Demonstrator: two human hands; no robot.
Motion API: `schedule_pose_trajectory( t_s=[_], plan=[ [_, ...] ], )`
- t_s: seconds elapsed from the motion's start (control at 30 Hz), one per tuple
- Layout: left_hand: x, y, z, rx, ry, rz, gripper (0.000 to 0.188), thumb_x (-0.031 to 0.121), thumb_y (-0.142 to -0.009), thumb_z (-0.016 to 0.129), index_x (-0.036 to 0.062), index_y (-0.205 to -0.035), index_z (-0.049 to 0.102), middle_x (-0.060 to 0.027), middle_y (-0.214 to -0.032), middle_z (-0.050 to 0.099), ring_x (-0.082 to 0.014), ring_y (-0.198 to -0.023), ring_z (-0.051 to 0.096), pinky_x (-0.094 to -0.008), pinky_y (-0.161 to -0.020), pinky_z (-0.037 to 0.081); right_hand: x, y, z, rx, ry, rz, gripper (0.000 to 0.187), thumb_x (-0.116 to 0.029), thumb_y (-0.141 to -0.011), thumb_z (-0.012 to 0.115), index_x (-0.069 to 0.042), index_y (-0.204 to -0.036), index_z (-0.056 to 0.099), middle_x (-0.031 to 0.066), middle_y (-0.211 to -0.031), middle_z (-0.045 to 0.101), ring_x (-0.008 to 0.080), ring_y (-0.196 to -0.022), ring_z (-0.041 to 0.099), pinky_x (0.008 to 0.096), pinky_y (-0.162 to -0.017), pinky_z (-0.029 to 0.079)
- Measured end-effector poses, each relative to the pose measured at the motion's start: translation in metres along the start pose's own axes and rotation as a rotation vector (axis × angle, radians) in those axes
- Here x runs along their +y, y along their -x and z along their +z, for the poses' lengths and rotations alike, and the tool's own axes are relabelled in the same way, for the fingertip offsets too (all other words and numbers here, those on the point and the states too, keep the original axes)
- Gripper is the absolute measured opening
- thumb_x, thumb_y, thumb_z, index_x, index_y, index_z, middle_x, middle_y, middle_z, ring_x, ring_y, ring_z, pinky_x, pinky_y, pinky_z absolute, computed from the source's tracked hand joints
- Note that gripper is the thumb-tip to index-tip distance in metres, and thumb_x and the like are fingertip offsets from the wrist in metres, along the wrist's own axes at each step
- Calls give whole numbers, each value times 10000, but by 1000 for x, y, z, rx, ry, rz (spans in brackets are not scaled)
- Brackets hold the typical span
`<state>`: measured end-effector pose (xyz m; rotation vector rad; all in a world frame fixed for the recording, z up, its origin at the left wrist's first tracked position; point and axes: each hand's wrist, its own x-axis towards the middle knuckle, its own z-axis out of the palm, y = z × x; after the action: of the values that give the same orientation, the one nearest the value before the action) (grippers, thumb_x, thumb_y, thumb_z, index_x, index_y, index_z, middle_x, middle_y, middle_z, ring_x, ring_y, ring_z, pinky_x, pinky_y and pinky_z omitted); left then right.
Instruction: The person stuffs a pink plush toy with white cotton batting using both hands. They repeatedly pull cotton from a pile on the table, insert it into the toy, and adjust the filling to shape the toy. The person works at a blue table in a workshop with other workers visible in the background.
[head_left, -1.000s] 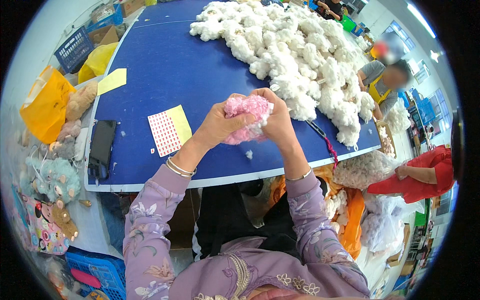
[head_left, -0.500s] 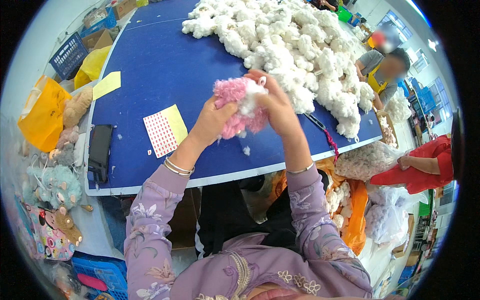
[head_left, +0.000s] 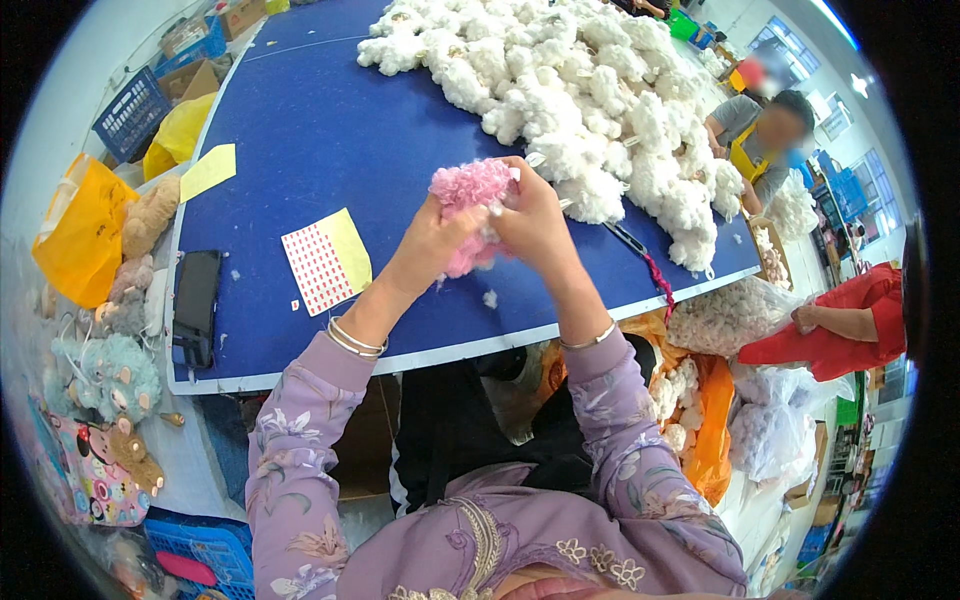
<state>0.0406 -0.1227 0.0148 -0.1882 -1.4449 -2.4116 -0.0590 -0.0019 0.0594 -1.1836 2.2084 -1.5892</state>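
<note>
Both my hands grip a pink fluffy plush piece (head_left: 470, 186) with some white fluff on it, held above the blue table (head_left: 300, 160). My left hand (head_left: 432, 240) has its thumb pressed across the front of the plush. My right hand (head_left: 535, 225) is closed on the other side, its thumb meeting the left one at the middle. Fingers behind the plush are hidden. A small white tuft (head_left: 490, 299) lies on the table just below. Beyond my hands spreads a big pile of white fluffy plush pieces (head_left: 560, 100).
Left on the table are a sticker sheet (head_left: 318, 268), a black phone (head_left: 198, 308) and a yellow paper (head_left: 210, 172). Thread snips (head_left: 625, 238) with a pink cord lie by the pile. Plush toys (head_left: 120, 375) sit beyond the left edge. A co-worker (head_left: 765, 145) sits at right.
My hands have drawn closer together around the pink plush, thumbs now meeting over it. Less of its white part shows. The view has shifted slightly.
</note>
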Motion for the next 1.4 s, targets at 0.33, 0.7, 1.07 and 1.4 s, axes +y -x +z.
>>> schedule_pose_trajectory(
  t_s=[0.33,0.7,1.07,1.4],
  plan=[
    [11,-7,-6,272,162,-13,195,68,-895,644,4,-1074,602,-77,-960,668,-160,-817,670,-302,-641,569,11,14,-33,-46,-376,57,543,-268,-988,539,-58,-1454,356,156,-1368,473,203,-1062,607,309,-811,519],
    [5,-10,-13,343,134,-24,329,74,-908,641,-3,-1195,501,-109,-1094,630,-183,-954,661,-326,-822,571,5,23,-4,121,-151,-120,155,-67,-912,657,14,-1045,662,-35,-731,563,29,-644,490,204,-563,423],
    [-9,-8,-16,434,-162,79,370,169,-873,714,-18,-1110,501,-129,-1023,614,-139,-840,630,-260,-700,546,-8,0,-1,25,314,-294,146,-75,-800,667,17,-911,642,154,-811,584,341,-715,610,393,-664,501],
    [0,-10,-38,327,-140,-105,279,120,-911,652,-2,-1147,566,-105,-1007,677,-171,-864,671,-278,-697,556,-31,-9,-22,-241,27,-345,465,-89,-830,602,-7,-1277,506,186,-1096,666,257,-894,678,341,-777,540]
  ],
)
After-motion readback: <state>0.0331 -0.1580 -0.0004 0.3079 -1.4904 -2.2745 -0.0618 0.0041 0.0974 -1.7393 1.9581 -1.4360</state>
